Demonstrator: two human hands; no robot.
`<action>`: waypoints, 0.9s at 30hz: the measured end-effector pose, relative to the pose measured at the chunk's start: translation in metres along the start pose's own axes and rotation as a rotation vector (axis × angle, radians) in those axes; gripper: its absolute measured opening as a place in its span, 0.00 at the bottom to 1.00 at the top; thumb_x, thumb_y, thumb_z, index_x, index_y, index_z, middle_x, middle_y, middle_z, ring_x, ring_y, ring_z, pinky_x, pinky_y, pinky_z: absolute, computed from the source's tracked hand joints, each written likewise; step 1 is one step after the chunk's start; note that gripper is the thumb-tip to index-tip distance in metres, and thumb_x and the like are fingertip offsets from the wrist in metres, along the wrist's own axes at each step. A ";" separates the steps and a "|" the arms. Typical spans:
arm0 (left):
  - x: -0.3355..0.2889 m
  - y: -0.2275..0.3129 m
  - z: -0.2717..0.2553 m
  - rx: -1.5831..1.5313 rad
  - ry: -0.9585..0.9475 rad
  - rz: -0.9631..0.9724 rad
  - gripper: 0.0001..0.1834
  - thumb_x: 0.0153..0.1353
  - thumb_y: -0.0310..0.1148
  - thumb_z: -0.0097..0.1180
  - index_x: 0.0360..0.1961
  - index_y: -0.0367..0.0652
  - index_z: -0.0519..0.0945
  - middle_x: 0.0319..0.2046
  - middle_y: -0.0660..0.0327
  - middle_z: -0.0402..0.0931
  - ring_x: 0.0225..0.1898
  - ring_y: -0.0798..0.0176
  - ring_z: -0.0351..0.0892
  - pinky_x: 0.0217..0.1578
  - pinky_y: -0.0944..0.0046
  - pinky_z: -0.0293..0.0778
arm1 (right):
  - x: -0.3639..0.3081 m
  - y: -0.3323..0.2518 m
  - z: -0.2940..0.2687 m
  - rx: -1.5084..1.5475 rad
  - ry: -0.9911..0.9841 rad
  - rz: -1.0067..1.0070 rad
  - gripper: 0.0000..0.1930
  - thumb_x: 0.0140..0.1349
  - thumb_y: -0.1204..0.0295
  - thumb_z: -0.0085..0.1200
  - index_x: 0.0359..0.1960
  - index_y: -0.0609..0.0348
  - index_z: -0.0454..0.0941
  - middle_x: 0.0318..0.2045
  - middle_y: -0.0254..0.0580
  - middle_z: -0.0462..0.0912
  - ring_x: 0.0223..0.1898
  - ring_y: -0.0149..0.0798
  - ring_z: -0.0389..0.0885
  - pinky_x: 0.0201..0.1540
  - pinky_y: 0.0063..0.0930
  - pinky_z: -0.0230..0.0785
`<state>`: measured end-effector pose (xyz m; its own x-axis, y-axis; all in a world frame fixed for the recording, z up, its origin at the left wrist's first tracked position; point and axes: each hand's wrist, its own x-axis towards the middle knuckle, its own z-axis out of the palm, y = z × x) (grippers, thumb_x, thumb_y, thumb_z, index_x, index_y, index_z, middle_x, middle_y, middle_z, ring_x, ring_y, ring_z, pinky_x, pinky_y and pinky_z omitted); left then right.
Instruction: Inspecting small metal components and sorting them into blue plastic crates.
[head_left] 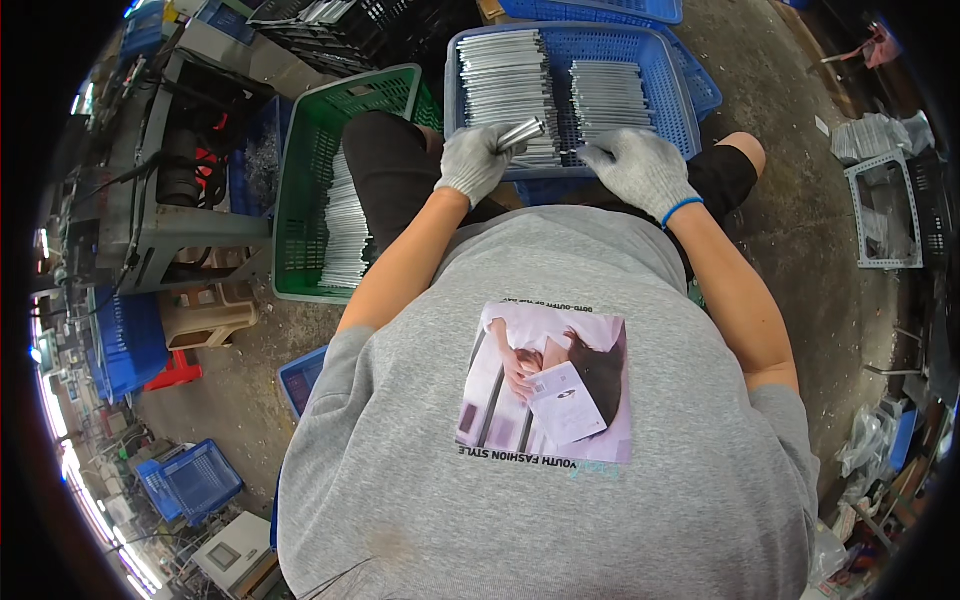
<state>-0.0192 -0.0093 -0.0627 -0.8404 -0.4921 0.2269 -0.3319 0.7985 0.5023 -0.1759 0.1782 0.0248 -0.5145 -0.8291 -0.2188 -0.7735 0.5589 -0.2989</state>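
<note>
My left hand [470, 164], in a grey knit glove, is closed around a few short silvery metal tubes [522, 133], whose ends point to the right. To its right, my gloved right hand [640, 172] has its thumb and fingers drawn together, with a small shiny tip at them that is too small to name. Both hands are over the near edge of a blue plastic basket [680, 95]. Inside it lie two stacks: larger metal tubes [508, 85] on the left and thinner metal rods [608, 95] on the right.
A green basket [300, 240] with more metal rods [345, 235] stands left of my legs. Farther left is a grey machine frame [185, 235] with a small tan stool [212, 318]. Black crates [340, 35] are at the far left; a perforated metal frame [885, 210] is at the right.
</note>
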 end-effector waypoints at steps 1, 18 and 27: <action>0.003 -0.005 0.008 0.077 -0.068 -0.054 0.06 0.62 0.31 0.61 0.38 0.50 0.88 0.26 0.60 0.85 0.26 0.54 0.82 0.31 0.54 0.76 | -0.001 0.001 0.002 -0.010 -0.014 0.008 0.20 0.68 0.51 0.51 0.39 0.49 0.89 0.32 0.40 0.90 0.34 0.52 0.87 0.37 0.42 0.78; -0.017 -0.023 -0.002 -0.101 -0.128 -0.014 0.15 0.66 0.26 0.59 0.54 0.45 0.83 0.35 0.64 0.86 0.28 0.63 0.82 0.33 0.65 0.77 | -0.013 -0.005 -0.008 0.018 0.028 -0.029 0.19 0.69 0.51 0.52 0.40 0.50 0.89 0.33 0.42 0.90 0.32 0.50 0.87 0.35 0.40 0.77; -0.028 -0.014 -0.020 -0.587 -0.088 0.143 0.11 0.65 0.26 0.61 0.48 0.44 0.85 0.32 0.62 0.88 0.27 0.60 0.83 0.31 0.62 0.76 | -0.023 -0.015 -0.019 0.017 0.102 -0.201 0.16 0.69 0.55 0.54 0.39 0.51 0.90 0.31 0.41 0.90 0.30 0.47 0.87 0.33 0.39 0.75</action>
<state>0.0178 -0.0135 -0.0589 -0.8999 -0.3434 0.2687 0.0575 0.5174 0.8538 -0.1597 0.1883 0.0515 -0.3859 -0.9207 -0.0579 -0.8586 0.3814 -0.3427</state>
